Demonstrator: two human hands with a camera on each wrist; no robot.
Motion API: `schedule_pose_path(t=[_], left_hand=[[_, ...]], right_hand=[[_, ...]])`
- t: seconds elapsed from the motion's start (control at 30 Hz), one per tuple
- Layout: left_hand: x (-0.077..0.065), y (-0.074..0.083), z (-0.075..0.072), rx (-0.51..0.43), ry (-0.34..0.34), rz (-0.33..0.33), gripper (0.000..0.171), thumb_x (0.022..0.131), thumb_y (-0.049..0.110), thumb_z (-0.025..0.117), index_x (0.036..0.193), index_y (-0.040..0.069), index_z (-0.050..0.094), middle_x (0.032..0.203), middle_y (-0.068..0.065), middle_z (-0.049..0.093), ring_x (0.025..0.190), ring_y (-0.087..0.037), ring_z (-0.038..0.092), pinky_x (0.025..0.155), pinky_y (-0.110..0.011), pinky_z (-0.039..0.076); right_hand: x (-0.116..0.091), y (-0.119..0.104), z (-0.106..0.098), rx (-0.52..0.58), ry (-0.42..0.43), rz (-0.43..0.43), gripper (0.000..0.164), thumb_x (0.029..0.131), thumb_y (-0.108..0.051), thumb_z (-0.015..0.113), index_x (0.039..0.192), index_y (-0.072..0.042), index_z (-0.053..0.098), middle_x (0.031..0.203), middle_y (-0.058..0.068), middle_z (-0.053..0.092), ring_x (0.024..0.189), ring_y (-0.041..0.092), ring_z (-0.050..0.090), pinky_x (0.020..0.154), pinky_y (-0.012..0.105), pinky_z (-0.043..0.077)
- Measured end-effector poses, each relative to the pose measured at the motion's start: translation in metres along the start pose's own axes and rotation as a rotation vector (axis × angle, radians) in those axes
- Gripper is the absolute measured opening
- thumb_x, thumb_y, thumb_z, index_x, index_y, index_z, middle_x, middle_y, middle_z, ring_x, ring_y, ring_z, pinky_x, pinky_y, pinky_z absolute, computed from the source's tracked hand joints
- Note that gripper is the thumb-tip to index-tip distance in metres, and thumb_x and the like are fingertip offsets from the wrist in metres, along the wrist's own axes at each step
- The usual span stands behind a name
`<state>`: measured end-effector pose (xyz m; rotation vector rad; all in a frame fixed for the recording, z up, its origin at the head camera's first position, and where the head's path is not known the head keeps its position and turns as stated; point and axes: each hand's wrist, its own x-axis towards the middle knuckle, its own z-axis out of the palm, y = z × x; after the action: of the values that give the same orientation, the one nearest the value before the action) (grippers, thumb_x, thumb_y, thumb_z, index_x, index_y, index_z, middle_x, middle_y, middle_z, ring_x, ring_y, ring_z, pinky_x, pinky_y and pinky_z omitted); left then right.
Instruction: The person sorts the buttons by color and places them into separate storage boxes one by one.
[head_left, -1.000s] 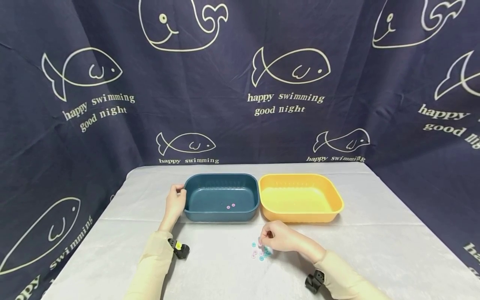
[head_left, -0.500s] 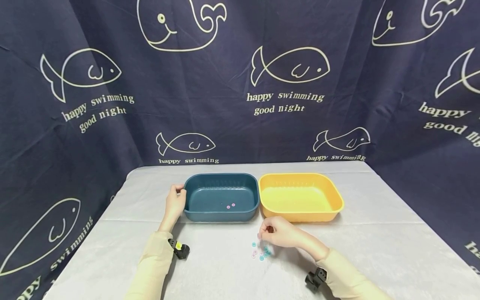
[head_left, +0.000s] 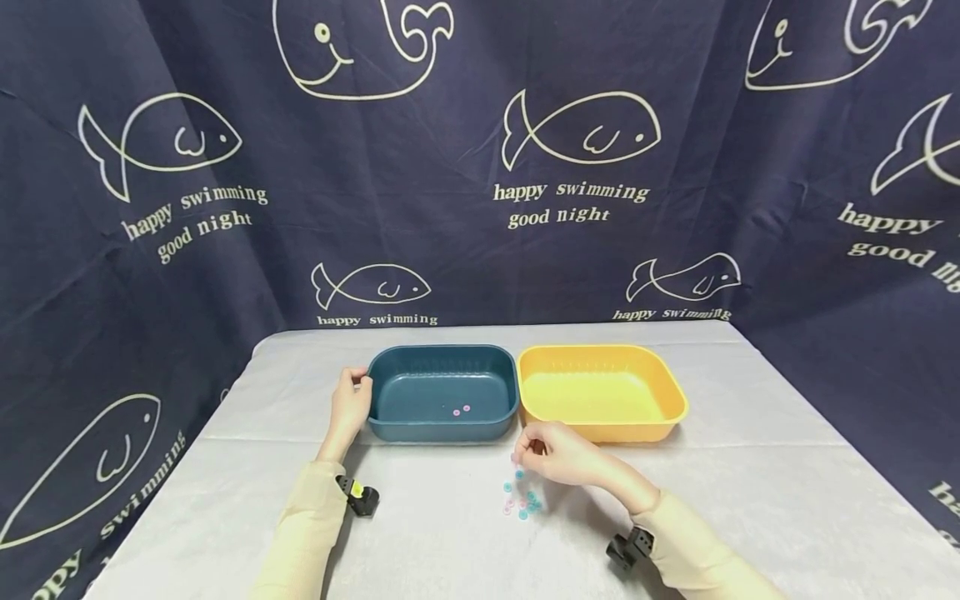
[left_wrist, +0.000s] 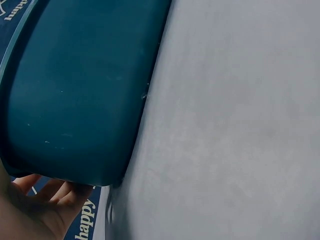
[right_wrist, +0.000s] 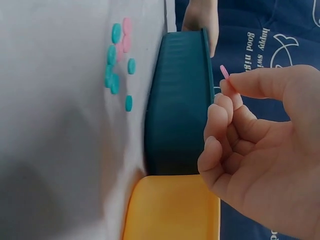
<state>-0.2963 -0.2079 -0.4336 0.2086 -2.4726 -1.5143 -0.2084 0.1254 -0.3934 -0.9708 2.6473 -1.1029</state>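
Note:
My left hand (head_left: 351, 406) holds the left end of a dark teal plastic bin (head_left: 442, 432) at its rim. Two small pink buttons (head_left: 457, 412) lie on that bin's floor. Between thumb and index finger, my right hand (head_left: 562, 454) pinches a pink button (right_wrist: 224, 72), its other fingers curled loosely. It is above the table, in front of where the teal bin meets the yellow bin (head_left: 603, 433). Below it lies a loose group of pink buttons (right_wrist: 127, 30) and turquoise buttons (right_wrist: 131, 66).
Both bins stand side by side, touching, on a table with a pale grey cloth (head_left: 442, 533). Behind it hangs a dark blue curtain (head_left: 465, 250) with fish drawings. A black wrist camera (head_left: 630, 547) sits on the right sleeve, another black camera (head_left: 362, 499) on the left.
My right hand has lifted off the button group with a pink button and moved slightly away from me, toward the bins. A turquoise button now shows below it. My left hand has not moved.

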Motion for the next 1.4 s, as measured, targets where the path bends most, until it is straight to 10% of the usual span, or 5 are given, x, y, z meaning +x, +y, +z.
schedule_pose_path(t=[1.4], left_hand=[[0.002,-0.003,0.003,-0.001,0.026,0.016,0.032,0.097,0.013,0.036,0.124,-0.003,0.044,0.125,-0.026,0.05,0.115,-0.039,0.052,0.094,-0.049,0.044]], right_hand=[[0.047,-0.006,-0.005,0.075,0.259,0.052,0.01,0.087,-0.01,0.061,0.083,-0.002,0.066,0.072,0.005,0.059,0.063,0.01,0.047,0.057,0.019,0.04]])
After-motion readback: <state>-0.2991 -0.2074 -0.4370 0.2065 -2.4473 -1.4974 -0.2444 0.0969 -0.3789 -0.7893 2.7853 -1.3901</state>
